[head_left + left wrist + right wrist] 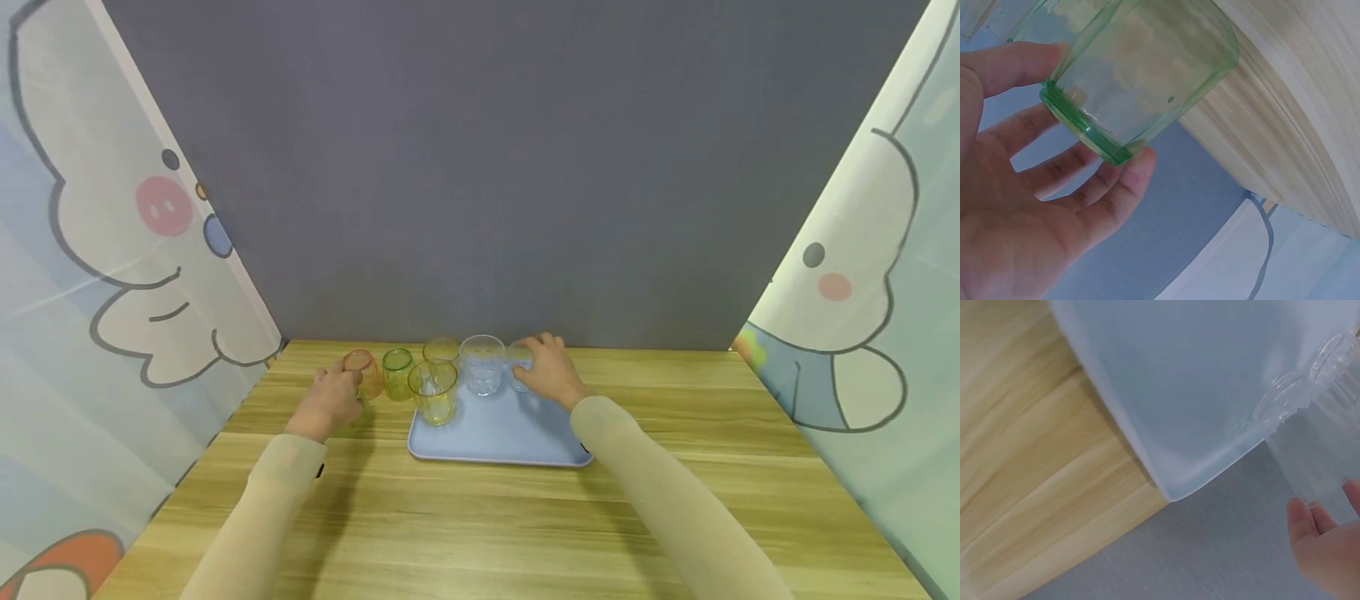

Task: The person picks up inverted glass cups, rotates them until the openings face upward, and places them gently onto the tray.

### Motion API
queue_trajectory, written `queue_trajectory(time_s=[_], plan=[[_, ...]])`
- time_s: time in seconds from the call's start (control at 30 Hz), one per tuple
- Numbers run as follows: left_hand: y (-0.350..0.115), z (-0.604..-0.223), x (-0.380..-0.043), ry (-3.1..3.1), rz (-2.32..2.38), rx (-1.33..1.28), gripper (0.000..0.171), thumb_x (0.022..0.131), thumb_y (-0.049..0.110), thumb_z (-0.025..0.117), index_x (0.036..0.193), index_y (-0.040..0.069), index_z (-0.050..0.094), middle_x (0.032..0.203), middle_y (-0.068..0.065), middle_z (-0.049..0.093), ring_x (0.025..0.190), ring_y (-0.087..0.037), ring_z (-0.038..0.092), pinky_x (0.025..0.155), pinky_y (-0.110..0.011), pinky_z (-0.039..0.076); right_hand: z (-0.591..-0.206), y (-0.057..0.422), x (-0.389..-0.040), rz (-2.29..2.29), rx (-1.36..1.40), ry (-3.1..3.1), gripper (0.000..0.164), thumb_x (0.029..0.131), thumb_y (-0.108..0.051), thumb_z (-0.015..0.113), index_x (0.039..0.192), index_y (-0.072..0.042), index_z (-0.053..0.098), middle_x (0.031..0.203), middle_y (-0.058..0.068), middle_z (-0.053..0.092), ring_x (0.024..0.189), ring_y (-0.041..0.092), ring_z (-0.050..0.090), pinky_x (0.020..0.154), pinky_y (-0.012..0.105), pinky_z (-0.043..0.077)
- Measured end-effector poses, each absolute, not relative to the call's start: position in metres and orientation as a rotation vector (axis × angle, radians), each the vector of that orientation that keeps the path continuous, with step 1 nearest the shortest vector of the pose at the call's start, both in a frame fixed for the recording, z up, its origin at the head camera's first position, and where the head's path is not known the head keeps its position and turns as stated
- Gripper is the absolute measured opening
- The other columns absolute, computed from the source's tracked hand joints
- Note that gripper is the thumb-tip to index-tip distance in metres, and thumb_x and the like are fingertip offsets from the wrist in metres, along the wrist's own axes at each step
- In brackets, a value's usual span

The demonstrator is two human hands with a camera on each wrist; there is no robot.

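In the head view my left hand [333, 400] is at the left end of a group of tinted glasses. It holds a green glass [1141, 75] by its thick-edged end, thumb on one side and fingers on the other. Just beyond that hand stand an orange-pink glass [366, 379] and another green glass [397, 379]. My right hand [549, 368] grips a clear glass [1310, 444] around its top, over the back of the light blue tray [502, 429]; the hand partly covers this glass.
A second clear glass [482, 367] stands beside the gripped one. Two yellow glasses stand at the tray's left side, the front one [435, 400] partly hiding the rear one [441, 348]. A grey panel [510, 183] rises behind the wooden table [450, 533], with printed curtains at both sides.
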State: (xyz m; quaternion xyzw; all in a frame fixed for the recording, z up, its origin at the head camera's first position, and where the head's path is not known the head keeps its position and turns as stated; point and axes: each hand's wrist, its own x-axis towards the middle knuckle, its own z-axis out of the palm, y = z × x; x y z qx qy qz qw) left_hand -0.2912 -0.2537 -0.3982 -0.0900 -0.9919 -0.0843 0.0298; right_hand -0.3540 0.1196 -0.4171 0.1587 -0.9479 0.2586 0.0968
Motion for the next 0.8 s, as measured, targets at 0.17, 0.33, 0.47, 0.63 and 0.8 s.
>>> queue_trajectory(time_s=[0.17, 0.33, 0.47, 0.63, 0.8], plan=[[-0.253, -0.398, -0.291, -3.050, -0.253, -0.281, 0.036, 0.082, 0.004, 0.062, 0.116, -0.006, 0.067, 0.123, -0.038, 0.053, 0.110, -0.061, 0.049, 0.094, -0.069, 0.043, -0.416, 0.118, -0.353, 0.775, 0.454, -2.826, 0.052, 0.091, -0.031, 0.070, 0.137, -0.008, 0.062, 0.137, 0.019, 0.053, 0.125, 0.038, 0.044, 0.100, 0.053, 0.046], [-0.255, -0.400, -0.291, -3.049, -0.266, -0.274, 0.036, 0.085, 0.007, 0.064, 0.119, -0.005, 0.066, 0.124, -0.037, 0.052, 0.113, -0.061, 0.048, 0.095, -0.069, 0.043, -0.417, 0.119, -0.351, 0.727, 0.464, -2.852, 0.053, 0.094, -0.032, 0.069, 0.140, -0.007, 0.059, 0.141, 0.019, 0.050, 0.127, 0.038, 0.044, 0.100, 0.054, 0.046], [-0.258, -0.403, -0.289, -3.039, -0.285, -0.261, 0.038, 0.089, 0.011, 0.065, 0.124, -0.004, 0.065, 0.129, -0.037, 0.051, 0.116, -0.061, 0.046, 0.092, -0.070, 0.044, -0.415, 0.120, -0.348, 0.691, 0.504, -2.848, 0.054, 0.094, -0.032, 0.069, 0.140, -0.006, 0.058, 0.140, 0.020, 0.051, 0.127, 0.039, 0.044, 0.100, 0.054, 0.046], [-0.260, -0.406, -0.288, -3.024, -0.299, -0.235, 0.040, 0.090, 0.013, 0.063, 0.126, -0.003, 0.064, 0.128, -0.035, 0.050, 0.115, -0.059, 0.046, 0.087, -0.070, 0.046, -0.411, 0.124, -0.340, 0.676, 0.569, -2.831, 0.053, 0.095, -0.031, 0.068, 0.142, -0.007, 0.057, 0.139, 0.019, 0.051, 0.128, 0.038, 0.044, 0.097, 0.055, 0.048], [-0.261, -0.407, -0.288, -3.016, -0.304, -0.239, 0.041, 0.091, 0.015, 0.061, 0.128, -0.003, 0.064, 0.124, -0.032, 0.051, 0.113, -0.054, 0.048, 0.081, -0.067, 0.049, -0.409, 0.130, -0.333, 0.670, 0.582, -2.810, 0.050, 0.094, -0.027, 0.069, 0.138, -0.005, 0.059, 0.138, 0.020, 0.052, 0.129, 0.037, 0.045, 0.101, 0.054, 0.046]])
